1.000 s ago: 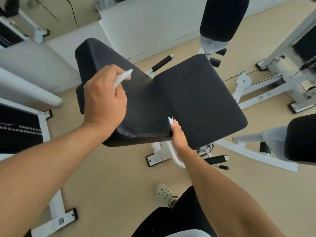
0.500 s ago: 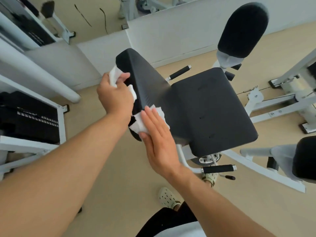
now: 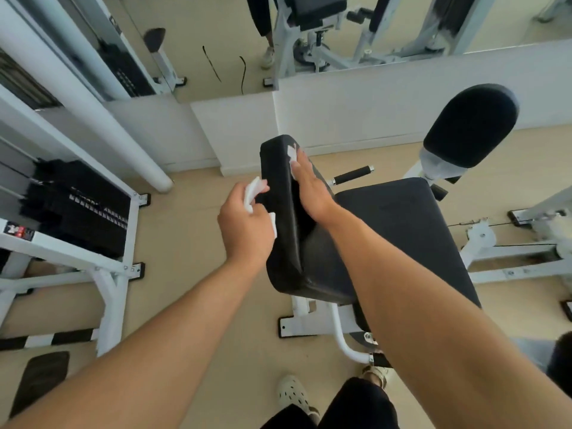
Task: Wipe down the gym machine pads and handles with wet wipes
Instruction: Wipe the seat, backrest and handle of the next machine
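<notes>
The black back pad [image 3: 280, 218] of the gym machine stands upright in the middle, with the black seat pad [image 3: 402, 230] to its right. My right hand [image 3: 311, 190] lies flat on the front face of the back pad near its top, pressing a white wet wipe [image 3: 292, 152] under straight fingers. My left hand [image 3: 246, 226] is at the pad's left side and grips a white wipe pack [image 3: 253, 193] in curled fingers. A black handle [image 3: 353, 174] sticks out behind the seat.
A black roller pad [image 3: 470, 123] on a white post rises at the right. A weight stack [image 3: 77, 205] in a white frame stands on the left. A mirror [image 3: 340, 26] lines the wall above a low white ledge. My shoes [image 3: 292, 394] are on the beige floor below.
My right hand with the wipe slid from the pad's lower edge up to near its top. The view shifted, and my left hand stayed at the pad's left side with the pack.
</notes>
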Demonstrator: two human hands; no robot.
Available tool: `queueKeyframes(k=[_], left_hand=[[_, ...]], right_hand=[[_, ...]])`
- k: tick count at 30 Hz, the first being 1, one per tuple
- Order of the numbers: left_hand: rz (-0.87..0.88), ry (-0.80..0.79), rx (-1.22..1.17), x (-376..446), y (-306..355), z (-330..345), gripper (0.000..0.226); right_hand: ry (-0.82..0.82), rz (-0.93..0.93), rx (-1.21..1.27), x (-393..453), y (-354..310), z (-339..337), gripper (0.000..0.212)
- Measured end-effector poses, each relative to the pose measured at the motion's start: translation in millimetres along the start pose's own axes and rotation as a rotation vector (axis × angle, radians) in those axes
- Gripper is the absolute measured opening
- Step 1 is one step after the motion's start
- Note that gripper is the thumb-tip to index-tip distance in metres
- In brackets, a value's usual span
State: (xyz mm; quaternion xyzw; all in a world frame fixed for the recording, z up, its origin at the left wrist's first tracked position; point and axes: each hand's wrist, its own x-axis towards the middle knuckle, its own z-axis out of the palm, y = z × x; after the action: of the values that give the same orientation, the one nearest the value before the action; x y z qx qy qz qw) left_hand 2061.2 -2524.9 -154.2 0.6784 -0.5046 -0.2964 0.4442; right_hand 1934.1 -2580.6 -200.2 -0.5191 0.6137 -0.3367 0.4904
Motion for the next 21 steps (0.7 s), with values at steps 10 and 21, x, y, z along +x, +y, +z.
queueKeyframes(k=[10,21], left_hand=[[0.116,0.063,0.199,54.9,18.0,67.2,0.048],[0.367,-0.017,0.519,95.5,19.4,96.5,0.041]], right_hand=[[-0.026,-0.230,0.033,-150.2,67.8,29.9,0.052],[-0.063,-0.136,0.055,69.4,78.6,-20.0,0.052]])
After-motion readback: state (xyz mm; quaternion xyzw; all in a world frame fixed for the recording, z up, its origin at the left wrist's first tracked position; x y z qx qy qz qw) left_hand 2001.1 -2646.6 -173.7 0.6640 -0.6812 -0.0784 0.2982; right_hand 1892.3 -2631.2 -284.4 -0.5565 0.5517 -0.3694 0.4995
